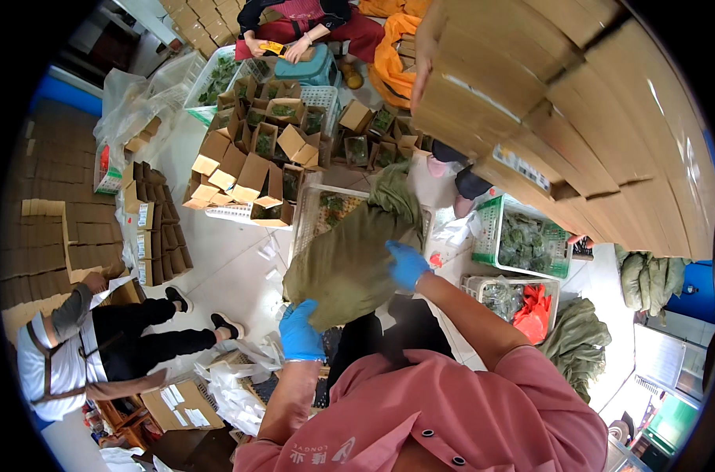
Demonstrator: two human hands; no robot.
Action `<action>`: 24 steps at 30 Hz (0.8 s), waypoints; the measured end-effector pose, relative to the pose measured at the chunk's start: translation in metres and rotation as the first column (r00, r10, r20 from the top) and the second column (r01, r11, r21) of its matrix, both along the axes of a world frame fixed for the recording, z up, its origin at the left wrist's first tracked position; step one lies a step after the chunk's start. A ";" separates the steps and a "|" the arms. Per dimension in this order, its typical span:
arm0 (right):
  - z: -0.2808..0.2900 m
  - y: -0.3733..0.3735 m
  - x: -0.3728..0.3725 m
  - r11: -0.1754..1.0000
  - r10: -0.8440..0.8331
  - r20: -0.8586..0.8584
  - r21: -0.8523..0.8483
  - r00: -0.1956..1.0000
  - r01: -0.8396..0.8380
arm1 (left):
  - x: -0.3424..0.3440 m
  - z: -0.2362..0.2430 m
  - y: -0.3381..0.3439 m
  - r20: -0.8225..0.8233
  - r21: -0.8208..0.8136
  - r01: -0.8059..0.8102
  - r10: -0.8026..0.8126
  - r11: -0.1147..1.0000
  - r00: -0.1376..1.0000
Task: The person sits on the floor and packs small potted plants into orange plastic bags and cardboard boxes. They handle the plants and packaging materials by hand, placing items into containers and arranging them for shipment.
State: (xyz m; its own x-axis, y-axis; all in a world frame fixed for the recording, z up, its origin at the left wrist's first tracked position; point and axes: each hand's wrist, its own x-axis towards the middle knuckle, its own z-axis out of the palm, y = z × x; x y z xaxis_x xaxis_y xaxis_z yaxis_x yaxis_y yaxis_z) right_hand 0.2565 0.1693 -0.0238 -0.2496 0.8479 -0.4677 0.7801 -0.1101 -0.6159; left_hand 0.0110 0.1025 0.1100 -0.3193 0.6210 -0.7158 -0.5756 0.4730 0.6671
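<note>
An olive-green woven sack [349, 259] lies slanting across a white plastic crate [304, 228] in front of me, its bunched end toward the back. My left hand [301, 330], in a blue glove, grips the sack's lower left corner. My right hand [407, 263], also gloved in blue, holds the sack's right side with bent fingers. The crate's contents show only in part beside the sack, through its mesh or over its rim.
Open cartons with plants [263, 157] stand behind the crate. A stack of boxes [577, 118] looms at right, near green-rimmed crates [522, 236]. A seated person [294, 23] is at the back; another person [82, 354] is at left by stacked cardboard [51, 236]. More sacks [573, 338] lie at right.
</note>
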 end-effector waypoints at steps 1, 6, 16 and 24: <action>0.028 -0.007 -0.002 0.990 0.096 -0.093 0.111 0.991 -0.085 | 0.008 0.000 -0.004 -0.022 -0.037 -0.002 0.001 0.999 1.000; 0.136 -0.043 -0.033 0.931 0.300 -0.371 0.316 0.879 -0.184 | 0.060 -0.021 -0.008 -0.086 0.054 0.195 -0.190 0.979 0.978; -0.010 -0.002 -0.006 0.964 -0.196 -0.486 0.063 0.852 0.258 | 0.105 0.013 0.033 -0.493 0.068 0.671 -0.560 0.738 0.666; -0.053 0.044 0.059 0.370 -0.910 -0.384 -0.589 0.154 0.718 | -0.092 -0.165 -0.016 -0.564 -0.539 0.310 -0.609 0.783 0.558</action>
State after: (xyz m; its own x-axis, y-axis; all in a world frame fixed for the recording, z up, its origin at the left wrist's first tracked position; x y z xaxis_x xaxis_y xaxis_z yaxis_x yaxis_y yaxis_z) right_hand 0.3157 0.2133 -0.0767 0.2532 0.6278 -0.7361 -0.3768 -0.6368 -0.6727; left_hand -0.0808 0.0860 -0.0553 -0.5369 0.5902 -0.6028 0.3385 0.8052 0.4869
